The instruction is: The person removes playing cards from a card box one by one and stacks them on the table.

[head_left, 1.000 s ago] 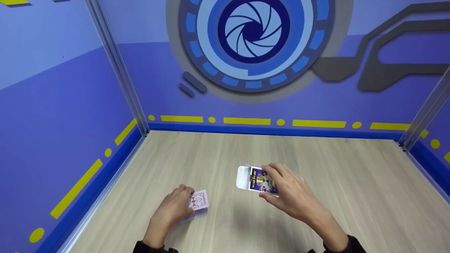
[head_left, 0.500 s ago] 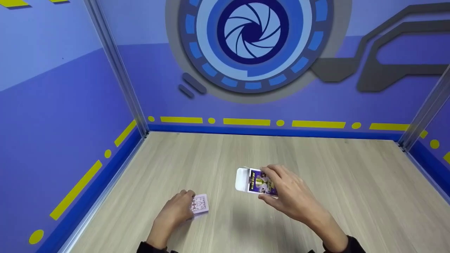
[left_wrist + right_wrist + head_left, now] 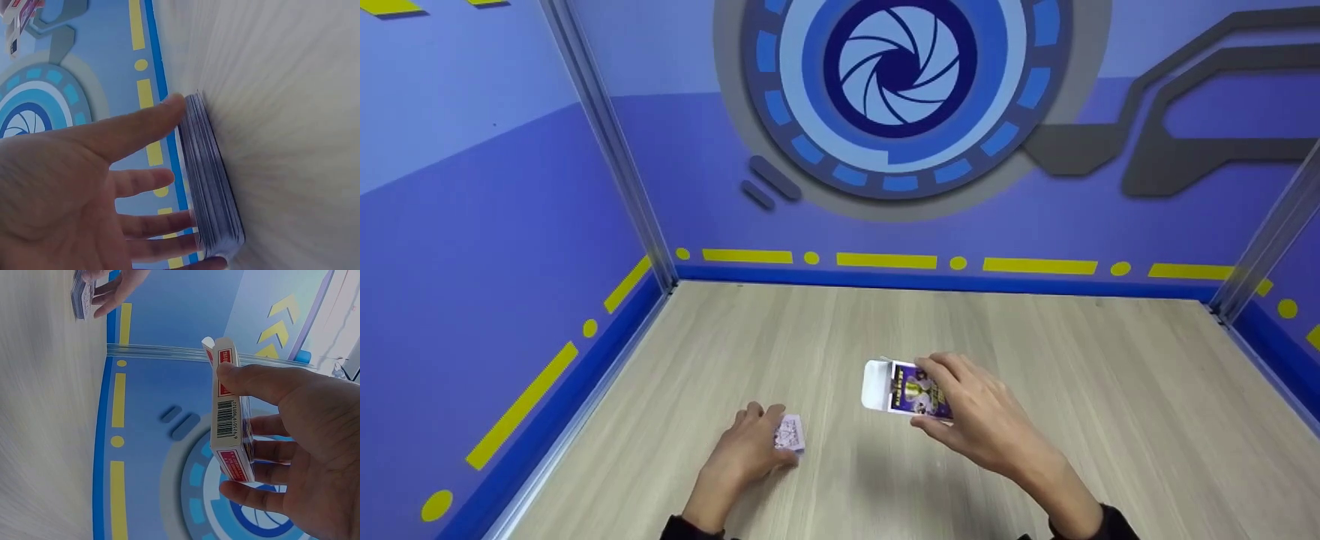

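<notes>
A deck of playing cards (image 3: 790, 434) with patterned backs lies flat on the wooden table, partly covered by my left hand (image 3: 746, 442). In the left wrist view, that hand's fingers are fairly straight; the thumb tip is at one end of the deck (image 3: 208, 180), with the other fingertips along its upper side and far end. My right hand (image 3: 986, 412) holds a purple-fronted card box (image 3: 915, 388) above the table, between thumb and fingers. The box's white end flap (image 3: 876, 385) stands open toward the left. The right wrist view shows a barcode on the box's side (image 3: 226, 419).
The light wooden table (image 3: 1035, 352) is bounded by blue printed panels. A back wall (image 3: 825, 225) and a left wall (image 3: 495, 300) meet at a metal corner post (image 3: 622, 165). Another post (image 3: 1260, 240) stands at the back right.
The deck has settled flat on the table. My left hand has shifted slightly right over it, its fingers and thumb spreading a little. The right hand and box have barely moved.
</notes>
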`<state>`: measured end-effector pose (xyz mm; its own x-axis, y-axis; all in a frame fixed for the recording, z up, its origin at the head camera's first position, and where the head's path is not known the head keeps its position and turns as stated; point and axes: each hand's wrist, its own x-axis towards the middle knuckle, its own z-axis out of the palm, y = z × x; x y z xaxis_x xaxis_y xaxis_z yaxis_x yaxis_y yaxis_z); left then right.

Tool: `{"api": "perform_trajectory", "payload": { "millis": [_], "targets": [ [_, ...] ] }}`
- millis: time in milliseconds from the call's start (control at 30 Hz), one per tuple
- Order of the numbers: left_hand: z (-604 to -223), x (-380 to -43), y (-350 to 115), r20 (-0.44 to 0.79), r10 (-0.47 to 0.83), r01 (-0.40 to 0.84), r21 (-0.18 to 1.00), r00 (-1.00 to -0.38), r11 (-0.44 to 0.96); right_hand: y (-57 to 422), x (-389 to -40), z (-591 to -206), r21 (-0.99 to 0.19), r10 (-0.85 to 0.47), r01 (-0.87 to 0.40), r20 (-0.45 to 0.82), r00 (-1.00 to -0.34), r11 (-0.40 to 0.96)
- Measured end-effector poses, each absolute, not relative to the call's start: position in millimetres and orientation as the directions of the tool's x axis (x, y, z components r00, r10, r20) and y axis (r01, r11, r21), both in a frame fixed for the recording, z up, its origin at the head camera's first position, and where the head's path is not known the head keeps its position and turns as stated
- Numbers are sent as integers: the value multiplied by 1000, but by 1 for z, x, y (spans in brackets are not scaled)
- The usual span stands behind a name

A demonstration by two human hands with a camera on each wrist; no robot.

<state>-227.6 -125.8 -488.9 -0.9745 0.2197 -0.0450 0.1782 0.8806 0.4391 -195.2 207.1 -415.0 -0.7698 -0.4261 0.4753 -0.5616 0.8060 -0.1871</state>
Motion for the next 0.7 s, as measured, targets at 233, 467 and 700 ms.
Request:
{"api": "perform_trajectory", "payload": {
  "millis": [233, 467, 700],
  "targets": [
    [-496, -227, -116, 9, 206, 195, 362, -979, 912, 206, -195, -415, -192, -429, -557, 456, -780, 808],
    [-498, -227, -110, 25, 187, 186, 311, -982, 932, 207, -195, -415, -161, -447, -570, 467, -763, 806],
    [-496, -228, -110, 11, 182, 176, 317, -983, 932, 207, -195, -416, -165, -449, -572, 463, -765, 804]
  ]
}}
